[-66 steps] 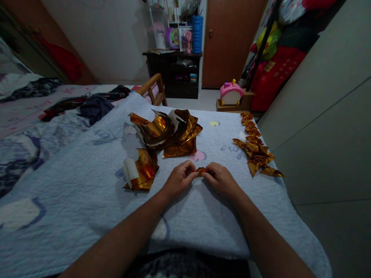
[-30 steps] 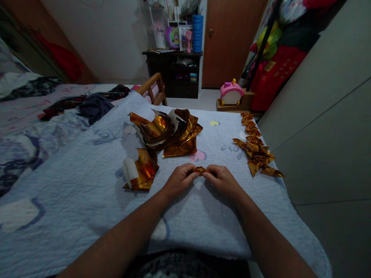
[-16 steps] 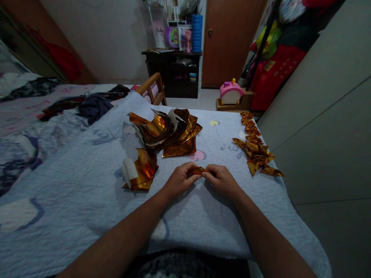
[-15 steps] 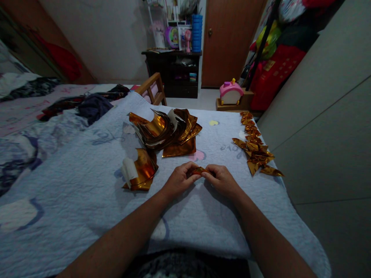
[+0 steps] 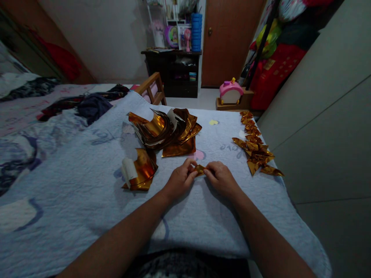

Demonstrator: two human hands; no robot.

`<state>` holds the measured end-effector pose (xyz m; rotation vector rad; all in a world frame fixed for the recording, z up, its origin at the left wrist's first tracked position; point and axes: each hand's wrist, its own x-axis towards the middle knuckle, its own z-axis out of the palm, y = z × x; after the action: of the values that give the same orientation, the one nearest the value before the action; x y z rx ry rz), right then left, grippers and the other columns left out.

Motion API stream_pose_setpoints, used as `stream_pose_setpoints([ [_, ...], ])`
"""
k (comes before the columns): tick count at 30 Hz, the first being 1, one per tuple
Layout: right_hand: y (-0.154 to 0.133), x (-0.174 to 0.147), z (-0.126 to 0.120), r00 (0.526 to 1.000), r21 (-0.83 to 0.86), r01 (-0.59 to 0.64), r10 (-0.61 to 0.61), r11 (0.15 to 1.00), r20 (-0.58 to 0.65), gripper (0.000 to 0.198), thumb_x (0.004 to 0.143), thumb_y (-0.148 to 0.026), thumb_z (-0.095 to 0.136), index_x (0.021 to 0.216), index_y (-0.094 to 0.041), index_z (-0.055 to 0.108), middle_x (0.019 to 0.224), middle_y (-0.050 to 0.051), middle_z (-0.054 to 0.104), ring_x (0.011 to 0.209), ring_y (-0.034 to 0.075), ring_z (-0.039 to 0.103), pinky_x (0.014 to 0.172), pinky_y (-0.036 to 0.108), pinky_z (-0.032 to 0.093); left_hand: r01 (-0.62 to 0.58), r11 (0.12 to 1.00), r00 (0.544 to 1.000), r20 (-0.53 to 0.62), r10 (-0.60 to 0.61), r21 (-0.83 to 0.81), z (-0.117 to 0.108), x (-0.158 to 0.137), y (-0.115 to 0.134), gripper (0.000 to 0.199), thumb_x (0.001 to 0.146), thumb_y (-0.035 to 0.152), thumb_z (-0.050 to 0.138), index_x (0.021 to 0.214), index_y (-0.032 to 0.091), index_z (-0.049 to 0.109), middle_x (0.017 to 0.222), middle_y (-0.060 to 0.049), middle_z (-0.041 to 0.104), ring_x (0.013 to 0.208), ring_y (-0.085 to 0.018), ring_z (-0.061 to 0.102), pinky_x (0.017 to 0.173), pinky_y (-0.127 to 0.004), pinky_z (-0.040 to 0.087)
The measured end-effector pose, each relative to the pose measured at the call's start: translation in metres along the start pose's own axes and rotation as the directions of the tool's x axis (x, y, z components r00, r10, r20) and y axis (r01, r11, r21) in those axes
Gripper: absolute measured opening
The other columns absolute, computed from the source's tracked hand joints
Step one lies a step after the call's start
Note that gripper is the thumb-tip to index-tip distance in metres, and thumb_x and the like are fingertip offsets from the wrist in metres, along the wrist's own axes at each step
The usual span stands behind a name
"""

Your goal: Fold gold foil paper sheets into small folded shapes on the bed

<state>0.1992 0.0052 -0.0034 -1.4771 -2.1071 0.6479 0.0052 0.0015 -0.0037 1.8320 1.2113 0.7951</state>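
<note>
A small folded piece of gold foil paper [image 5: 199, 170] is pinched between my two hands, just above the cloth. My left hand [image 5: 182, 178] grips its left end between thumb and fingers. At the right end, the thumb and fingertips of my right hand [image 5: 222, 178] close on it. Beyond my hands lies a large fanned stack of gold foil sheets [image 5: 179, 148], some curled to show pale backs. A smaller curled bundle of foil sheets [image 5: 143, 170] rests left of my left hand. Folded gold foil pieces [image 5: 256, 156] lie in a row along the right side.
A pale blue quilted cloth [image 5: 101, 216] with printed shapes covers the surface under my arms. Clothes [image 5: 94, 108] lie on bedding at the left. A wooden chair [image 5: 153, 88] stands at the far edge, and a pale cabinet [image 5: 327, 154] borders the right.
My fingers have spread slightly apart along the foil piece, so more of its middle shows. The stacks and the folded row stay where they were.
</note>
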Motion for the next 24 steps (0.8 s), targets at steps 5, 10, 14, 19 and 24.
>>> stream_pose_setpoints([
  [5,0.0032,0.0011,0.0025,1.0,-0.135,0.022,-0.02,0.991,0.014,0.018,0.096,-0.021,0.054,0.082,-0.017,0.066,0.086,0.006,0.064,0.086,0.02,0.052,0.082,0.032,0.035,-0.082,0.98,0.996,0.037,0.076,0.181,0.0025,-0.0003,0.0,0.005,0.094,0.021,0.05,0.095,0.021,0.054,0.086,-0.002,0.063,0.079,-0.018,0.059,0.072,-0.028,0.042],
  [10,0.0044,0.0017,0.0029,0.999,-0.179,0.014,-0.008,0.984,0.038,0.023,0.099,-0.02,0.05,0.086,-0.017,0.068,0.09,0.008,0.065,0.089,0.021,0.052,0.082,0.032,0.034,-0.101,0.956,0.995,0.044,0.093,0.275,0.0043,0.0003,-0.002,0.006,0.093,0.019,0.05,0.092,0.021,0.055,0.085,-0.002,0.063,0.08,-0.019,0.059,0.073,-0.03,0.042],
  [14,0.005,0.002,0.0027,0.999,-0.195,0.013,-0.003,0.981,0.051,0.024,0.099,-0.021,0.05,0.086,-0.017,0.069,0.089,0.007,0.065,0.088,0.021,0.052,0.081,0.032,0.033,-0.096,0.944,0.995,0.051,0.085,0.316,0.0039,-0.0001,-0.0005,0.006,0.094,0.019,0.05,0.093,0.021,0.056,0.086,-0.003,0.064,0.082,-0.02,0.06,0.074,-0.031,0.043],
  [19,0.0031,0.0007,0.0031,0.999,-0.248,-0.04,0.042,0.968,0.004,0.022,0.098,-0.024,0.054,0.086,-0.018,0.071,0.093,0.008,0.064,0.09,0.022,0.051,0.079,0.034,0.031,-0.104,0.914,0.994,0.057,0.089,0.391,0.0042,0.0001,0.0006,0.007,0.095,0.021,0.051,0.096,0.021,0.058,0.085,-0.003,0.064,0.081,-0.021,0.06,0.074,-0.032,0.043],
  [24,0.0012,-0.0001,0.0052,0.996,-0.283,-0.095,0.091,0.955,-0.026,0.016,0.094,-0.027,0.061,0.083,-0.019,0.07,0.097,0.008,0.063,0.096,0.025,0.049,0.08,0.035,0.03,-0.17,0.866,0.985,0.085,0.148,0.47,0.0058,0.0015,-0.0038,0.009,0.095,0.021,0.052,0.096,0.02,0.062,0.093,-0.006,0.066,0.091,-0.024,0.057,0.082,-0.036,0.043],
])
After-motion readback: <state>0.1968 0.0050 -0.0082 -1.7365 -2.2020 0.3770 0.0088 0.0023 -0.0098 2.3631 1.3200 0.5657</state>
